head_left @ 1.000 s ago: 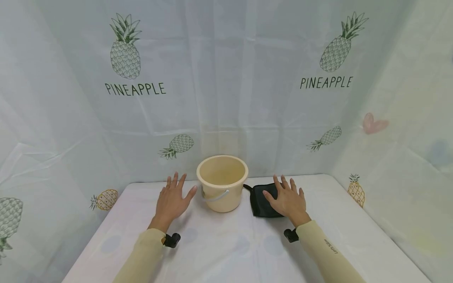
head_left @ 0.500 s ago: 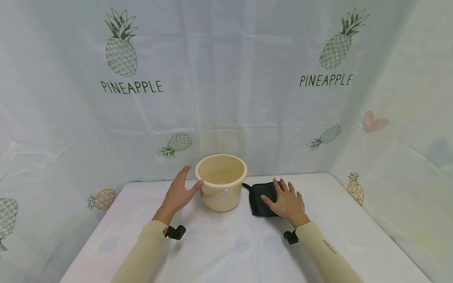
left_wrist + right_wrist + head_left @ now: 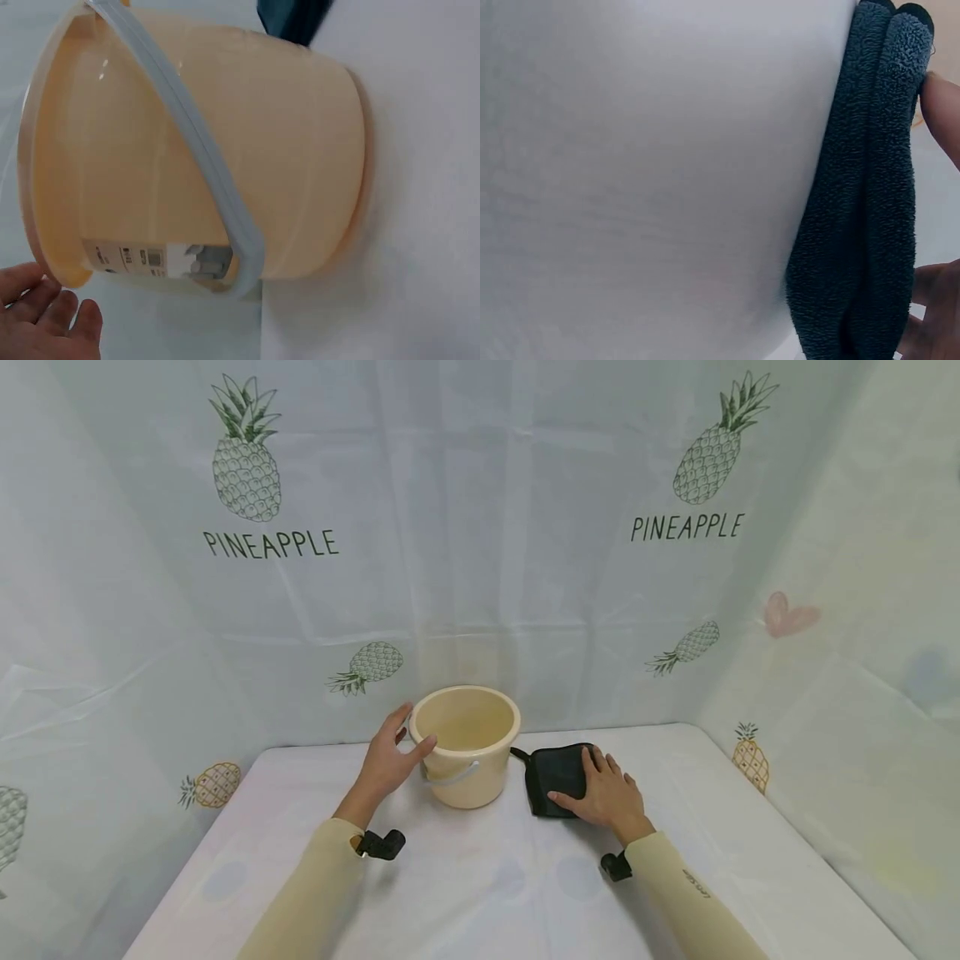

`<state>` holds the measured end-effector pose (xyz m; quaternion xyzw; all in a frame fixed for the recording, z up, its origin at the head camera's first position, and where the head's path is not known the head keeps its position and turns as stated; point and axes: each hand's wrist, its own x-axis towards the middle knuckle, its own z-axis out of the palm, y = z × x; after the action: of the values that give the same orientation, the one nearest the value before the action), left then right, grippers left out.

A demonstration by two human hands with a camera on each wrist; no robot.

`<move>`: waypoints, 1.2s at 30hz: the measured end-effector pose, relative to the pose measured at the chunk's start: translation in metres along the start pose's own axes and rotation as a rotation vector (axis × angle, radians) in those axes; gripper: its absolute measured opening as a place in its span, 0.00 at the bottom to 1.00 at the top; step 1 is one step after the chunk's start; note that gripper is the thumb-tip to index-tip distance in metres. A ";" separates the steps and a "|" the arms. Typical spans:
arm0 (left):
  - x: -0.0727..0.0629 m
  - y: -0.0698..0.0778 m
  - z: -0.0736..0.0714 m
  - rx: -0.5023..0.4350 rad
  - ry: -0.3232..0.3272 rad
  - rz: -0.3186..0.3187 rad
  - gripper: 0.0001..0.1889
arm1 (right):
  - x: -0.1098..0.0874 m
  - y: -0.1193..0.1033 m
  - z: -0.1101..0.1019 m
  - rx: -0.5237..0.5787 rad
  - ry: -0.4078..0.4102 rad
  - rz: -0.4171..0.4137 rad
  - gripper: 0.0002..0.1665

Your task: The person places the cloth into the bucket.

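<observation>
Bucket (image 3: 487, 770) stands just right of the left hand (image 3: 388, 762), loosely spread at its rim, no firm grip visible. Cloth (image 3: 558, 779) lies partly under the right hand (image 3: 609, 797), fingers spread, no pinch evident. Bucket likely light, stiff: take rim. Cloth soft, probably limp: pinch folded edge.

Both forearms wear long, plain pale-yellow sleeves, close-fitting; left sleeve (image 3: 307, 889) unmarked on the visible face, right sleeve (image 3: 686, 893) bearing a short line of dark lettering (image 3: 696, 883), too small to read with certainty. A compact black unit is fitted at each wrist, left unit (image 3: 384, 845) and right unit (image 3: 617, 866). Left hand (image 3: 386, 763) and right hand (image 3: 607, 795) bare.
</observation>
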<state>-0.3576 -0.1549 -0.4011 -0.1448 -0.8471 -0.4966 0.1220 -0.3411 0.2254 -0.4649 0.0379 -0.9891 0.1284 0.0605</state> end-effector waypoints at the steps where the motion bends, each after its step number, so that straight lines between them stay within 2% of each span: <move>1: 0.000 0.000 0.000 -0.022 0.004 0.001 0.48 | 0.000 0.000 0.000 -0.002 -0.004 0.000 0.73; 14: 0.006 -0.003 -0.001 -0.183 -0.004 -0.009 0.47 | 0.002 0.001 0.000 0.020 -0.034 -0.003 0.78; 23: 0.008 -0.002 0.000 -0.175 -0.005 -0.019 0.47 | 0.005 0.004 -0.003 0.081 -0.095 0.012 0.75; 30: 0.008 -0.005 0.006 -0.183 0.000 0.002 0.48 | 0.006 0.006 -0.002 0.097 -0.066 -0.003 0.68; 36: 0.006 -0.007 0.007 -0.169 0.000 -0.013 0.47 | 0.006 0.006 -0.002 0.104 -0.050 -0.024 0.60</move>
<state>-0.3657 -0.1512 -0.4082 -0.1490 -0.8031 -0.5671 0.1062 -0.3470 0.2315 -0.4640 0.0562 -0.9818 0.1779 0.0354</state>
